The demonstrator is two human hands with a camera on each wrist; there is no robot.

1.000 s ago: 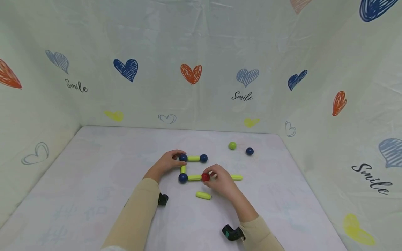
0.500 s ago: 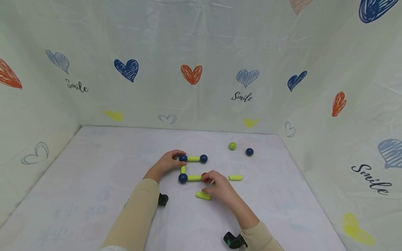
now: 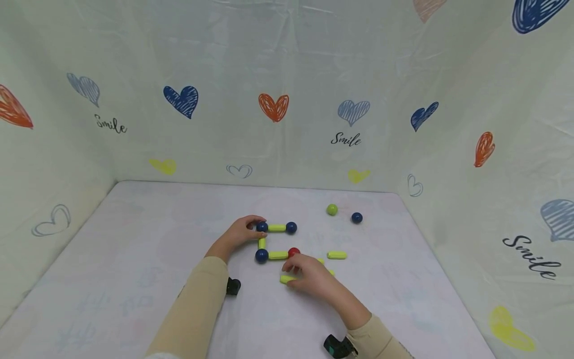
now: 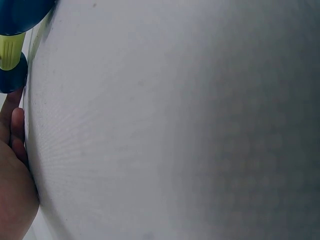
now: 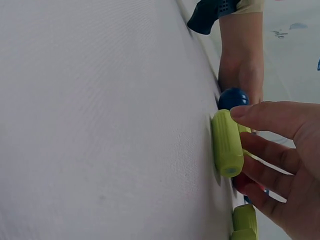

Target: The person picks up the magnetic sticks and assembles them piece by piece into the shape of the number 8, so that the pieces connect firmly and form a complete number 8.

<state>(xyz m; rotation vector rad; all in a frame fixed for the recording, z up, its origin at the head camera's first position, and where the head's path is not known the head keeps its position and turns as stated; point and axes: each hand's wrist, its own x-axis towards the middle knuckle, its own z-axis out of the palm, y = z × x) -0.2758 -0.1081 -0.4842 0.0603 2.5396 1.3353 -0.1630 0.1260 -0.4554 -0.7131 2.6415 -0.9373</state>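
Note:
In the head view my left hand grips a blue ball at the far left corner of a connected toy shape. Yellow-green magnetic building sticks link that ball to another blue ball on its right and to a nearer blue ball. A further stick runs from the nearer ball to a red ball. My right hand has its thumb and fingers on either side of a loose yellow-green stick lying on the table. The thumb touches its end in the right wrist view.
Right of my right hand lies a loose stick; more yellow-green pieces are partly hidden behind the hand. A green ball and a blue ball sit farther back on the white table. Heart-printed curtains surround it.
My right hand has let go of the red ball and moved nearer to me, down to the loose stick. My left hand has stayed on the blue ball.

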